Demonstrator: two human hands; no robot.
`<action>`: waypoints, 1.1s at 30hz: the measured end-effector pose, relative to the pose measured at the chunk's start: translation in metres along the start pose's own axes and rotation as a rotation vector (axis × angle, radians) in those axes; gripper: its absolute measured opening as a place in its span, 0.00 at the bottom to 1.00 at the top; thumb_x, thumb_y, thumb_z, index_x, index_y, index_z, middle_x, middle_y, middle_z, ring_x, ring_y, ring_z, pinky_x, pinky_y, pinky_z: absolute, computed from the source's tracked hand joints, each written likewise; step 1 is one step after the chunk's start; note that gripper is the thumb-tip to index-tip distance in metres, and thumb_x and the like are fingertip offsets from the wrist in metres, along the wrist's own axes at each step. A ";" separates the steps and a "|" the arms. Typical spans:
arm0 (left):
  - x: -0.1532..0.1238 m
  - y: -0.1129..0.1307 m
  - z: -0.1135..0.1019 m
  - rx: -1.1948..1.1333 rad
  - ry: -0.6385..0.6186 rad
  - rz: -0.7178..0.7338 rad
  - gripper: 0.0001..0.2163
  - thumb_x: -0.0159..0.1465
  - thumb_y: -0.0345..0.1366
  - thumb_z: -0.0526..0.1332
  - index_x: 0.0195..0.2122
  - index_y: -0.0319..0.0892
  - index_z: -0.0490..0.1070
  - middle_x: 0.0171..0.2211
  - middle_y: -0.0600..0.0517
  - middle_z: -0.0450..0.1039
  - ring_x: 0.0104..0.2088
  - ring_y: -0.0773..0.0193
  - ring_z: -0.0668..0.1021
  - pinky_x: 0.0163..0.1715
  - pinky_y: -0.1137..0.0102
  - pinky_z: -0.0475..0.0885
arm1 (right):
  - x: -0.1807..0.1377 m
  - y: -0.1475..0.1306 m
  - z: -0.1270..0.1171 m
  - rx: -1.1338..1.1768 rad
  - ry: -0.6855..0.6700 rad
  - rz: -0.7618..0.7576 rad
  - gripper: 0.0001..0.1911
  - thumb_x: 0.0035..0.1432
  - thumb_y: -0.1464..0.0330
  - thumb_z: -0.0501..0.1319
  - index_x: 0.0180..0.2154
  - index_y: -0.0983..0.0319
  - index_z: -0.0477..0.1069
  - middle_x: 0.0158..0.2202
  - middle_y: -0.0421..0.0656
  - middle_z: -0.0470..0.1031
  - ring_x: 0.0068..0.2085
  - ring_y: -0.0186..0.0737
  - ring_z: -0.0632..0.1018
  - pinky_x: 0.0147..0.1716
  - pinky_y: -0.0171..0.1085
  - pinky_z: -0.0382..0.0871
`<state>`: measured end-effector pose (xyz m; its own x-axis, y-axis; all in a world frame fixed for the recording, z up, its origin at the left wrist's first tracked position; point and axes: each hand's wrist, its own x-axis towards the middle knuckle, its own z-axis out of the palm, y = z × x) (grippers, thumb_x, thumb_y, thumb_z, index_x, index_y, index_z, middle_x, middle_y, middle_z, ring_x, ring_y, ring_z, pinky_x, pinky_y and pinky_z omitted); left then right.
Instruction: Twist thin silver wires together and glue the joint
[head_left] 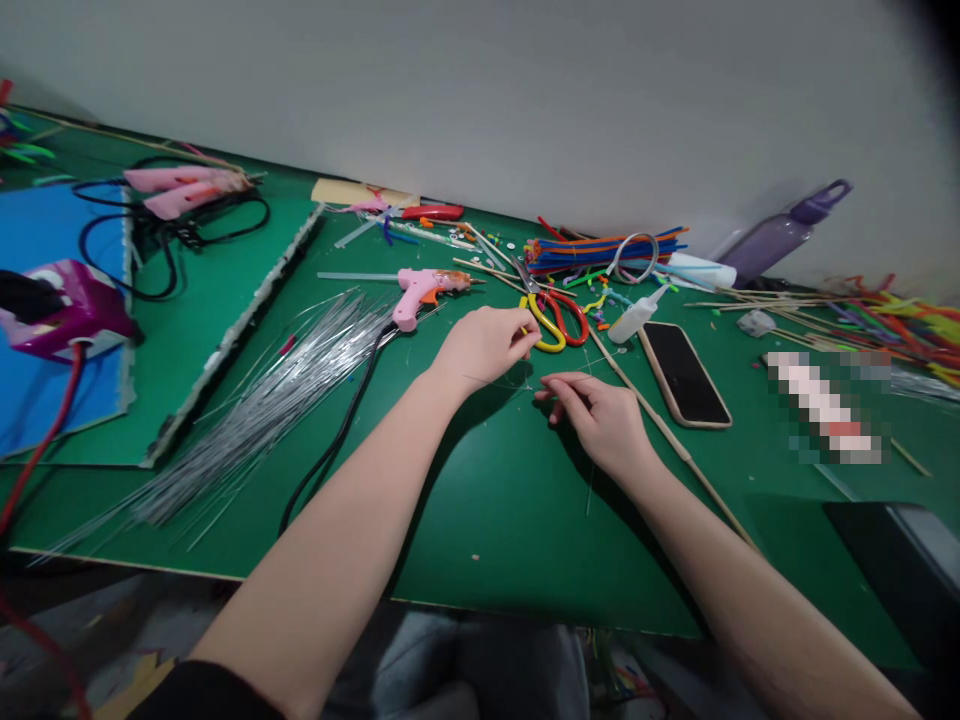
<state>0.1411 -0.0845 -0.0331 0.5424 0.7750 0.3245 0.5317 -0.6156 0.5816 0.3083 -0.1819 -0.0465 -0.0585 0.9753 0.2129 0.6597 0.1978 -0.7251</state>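
My left hand (487, 345) is closed in a pinch just left of the scissors (559, 315), which have one yellow and one red handle. My right hand (604, 420) is closed too, fingertips together, a little lower and to the right. Between the hands run very thin wires (517, 385), crossing near the fingertips; one end hangs below my right hand. How the wires sit inside the fingers is hard to make out. A bundle of silvery wires (277, 390) lies to the left. Above my left hand rests a pink glue gun (420, 295) with a glue stick in its back.
At right are a phone (684, 375), a small glue bottle (634, 320) and a wooden stick (660, 425). Coloured pipe cleaners (600, 252) and a purple bottle (776, 240) stand along the wall. A power-strip cube (75, 310) with a red cord sits at left, near pink glue guns (187, 190).
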 end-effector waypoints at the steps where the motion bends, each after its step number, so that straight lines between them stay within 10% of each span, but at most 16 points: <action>1: 0.000 0.000 0.000 -0.001 -0.003 0.000 0.07 0.64 0.36 0.57 0.34 0.41 0.74 0.28 0.53 0.79 0.22 0.68 0.74 0.27 0.72 0.64 | 0.000 -0.001 0.000 -0.010 0.000 -0.002 0.14 0.64 0.62 0.54 0.39 0.62 0.74 0.30 0.41 0.81 0.25 0.33 0.79 0.30 0.33 0.72; 33: -0.001 0.006 -0.001 -0.043 -0.013 0.060 0.08 0.64 0.37 0.57 0.35 0.42 0.75 0.32 0.53 0.79 0.27 0.67 0.76 0.29 0.73 0.65 | 0.001 0.005 0.001 0.021 0.002 -0.021 0.15 0.65 0.62 0.52 0.38 0.63 0.74 0.33 0.42 0.80 0.24 0.32 0.77 0.29 0.33 0.71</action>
<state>0.1433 -0.0888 -0.0292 0.5811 0.7348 0.3498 0.4700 -0.6539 0.5929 0.3109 -0.1801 -0.0500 -0.0706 0.9708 0.2293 0.6426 0.2201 -0.7339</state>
